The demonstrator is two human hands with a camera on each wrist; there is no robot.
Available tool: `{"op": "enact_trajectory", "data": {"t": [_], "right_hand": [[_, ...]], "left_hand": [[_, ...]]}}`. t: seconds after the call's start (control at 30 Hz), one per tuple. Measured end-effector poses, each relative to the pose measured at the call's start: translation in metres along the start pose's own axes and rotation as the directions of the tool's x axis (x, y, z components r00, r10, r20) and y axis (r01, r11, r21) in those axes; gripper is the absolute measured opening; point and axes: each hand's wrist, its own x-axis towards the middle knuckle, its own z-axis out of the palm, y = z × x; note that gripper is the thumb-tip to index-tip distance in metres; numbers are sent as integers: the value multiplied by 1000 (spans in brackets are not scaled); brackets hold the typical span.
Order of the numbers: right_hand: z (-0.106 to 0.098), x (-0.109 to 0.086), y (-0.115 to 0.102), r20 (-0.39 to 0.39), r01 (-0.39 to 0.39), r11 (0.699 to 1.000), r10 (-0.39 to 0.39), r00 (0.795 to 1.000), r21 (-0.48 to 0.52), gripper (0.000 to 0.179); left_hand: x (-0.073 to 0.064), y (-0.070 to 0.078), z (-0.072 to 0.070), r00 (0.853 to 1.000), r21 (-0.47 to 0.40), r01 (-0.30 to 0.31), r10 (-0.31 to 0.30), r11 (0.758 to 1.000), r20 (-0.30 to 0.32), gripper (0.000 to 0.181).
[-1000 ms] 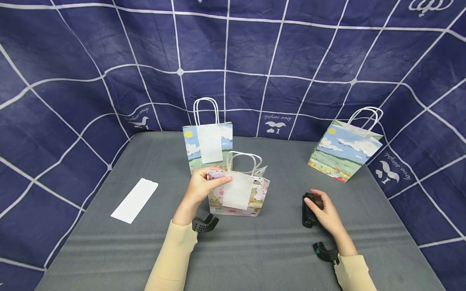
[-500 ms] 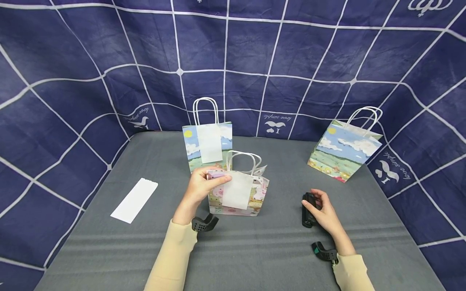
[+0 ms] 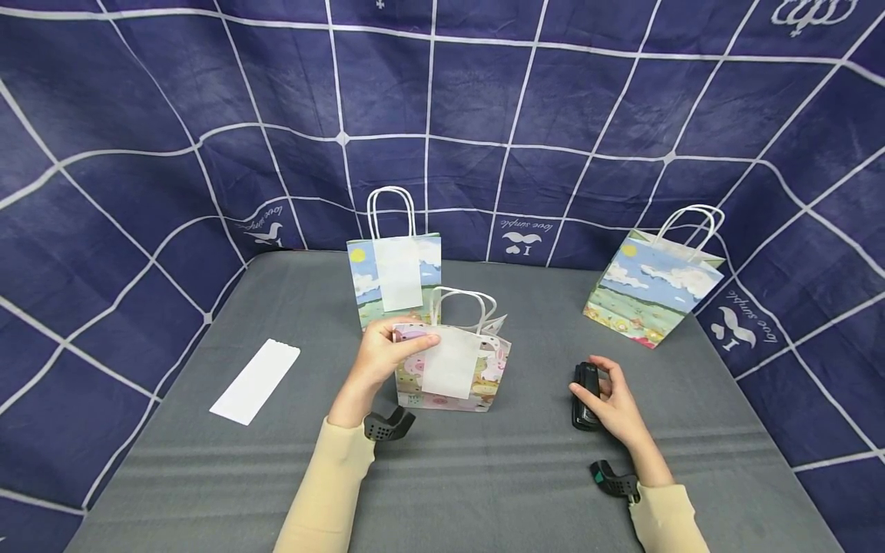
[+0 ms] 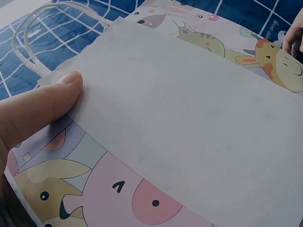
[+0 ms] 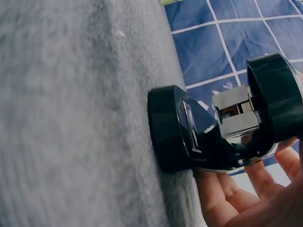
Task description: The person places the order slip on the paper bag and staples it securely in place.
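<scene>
My left hand [image 3: 376,355] pinches the upper left edge of a small paper bag [image 3: 494,367] with cartoon animals and white handles. A white paper strip [image 3: 451,365] hangs down the bag's front, and my thumb [image 4: 57,97] lies on the strip's edge near the top. The fingers behind the bag are hidden. To the right, my right hand [image 3: 618,403] holds a black stapler [image 3: 586,395], thumb on its left side and fingers along its right. In the right wrist view the stapler [image 5: 165,132] has its front end apart, with metal showing inside, and its base at the grey cloth.
Behind the held bag stands a landscape-print bag [image 3: 430,265] with a white strip [image 3: 401,273] on its front. A similar bag [image 3: 653,288] stands tilted at the back right. Another white strip [image 3: 256,382] lies at left on the grey table [image 3: 484,491].
My right thumb has moved from the top of the stapler to its left side, and the stapler has shifted very slightly. The left hand and its bag have stayed put.
</scene>
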Motion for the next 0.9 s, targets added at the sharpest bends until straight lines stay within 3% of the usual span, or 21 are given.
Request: {"op": "enact_trajectory", "data": {"t": [0.2, 0.4, 0.57, 0.77, 0.9], "right_hand": [[6, 4, -8, -63, -11, 1000, 13, 998, 29, 79], [15, 12, -31, -152, -20, 992, 39, 988, 121, 73], [23, 19, -51, -117, 53, 967, -25, 993, 248, 68], [31, 22, -77, -75, 124, 970, -110, 991, 211, 68], [35, 24, -93, -69, 183, 953, -171, 983, 241, 72]], "left_hand": [[0, -1, 0, 1000, -7, -13, 13, 1000, 5, 7], [1, -1, 0, 1000, -12, -18, 18, 1000, 1, 7], [1, 0, 1, 1000, -16, -2, 2, 1000, -8, 8], [0, 1, 1, 1000, -12, 16, -16, 1000, -15, 9], [0, 1, 1, 1000, -4, 8, -8, 1000, -10, 8]]}}
